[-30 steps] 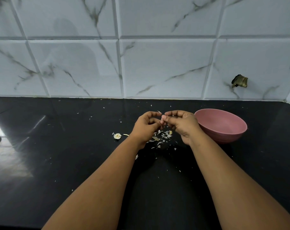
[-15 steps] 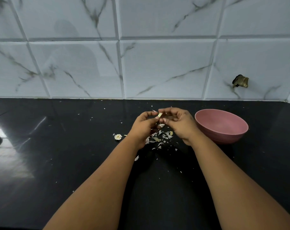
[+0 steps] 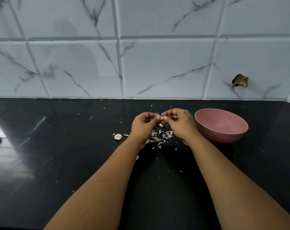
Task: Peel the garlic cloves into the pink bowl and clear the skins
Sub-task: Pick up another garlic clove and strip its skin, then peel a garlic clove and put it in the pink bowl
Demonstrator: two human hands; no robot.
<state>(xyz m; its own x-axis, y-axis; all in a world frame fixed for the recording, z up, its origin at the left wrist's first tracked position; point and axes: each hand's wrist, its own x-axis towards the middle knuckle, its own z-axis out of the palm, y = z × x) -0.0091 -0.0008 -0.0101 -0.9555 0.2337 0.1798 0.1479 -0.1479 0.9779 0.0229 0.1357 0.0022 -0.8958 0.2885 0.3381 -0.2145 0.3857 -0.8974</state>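
Pinching a garlic clove (image 3: 161, 118), both hands' fingertips meet above skins (image 3: 161, 136).

Garlic clove (image 3: 162, 118) between both hands (image 3: 162, 125)

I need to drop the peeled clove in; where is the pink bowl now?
In the head view the pink bowl sits on the black counter right of centre, just beside the right hand.
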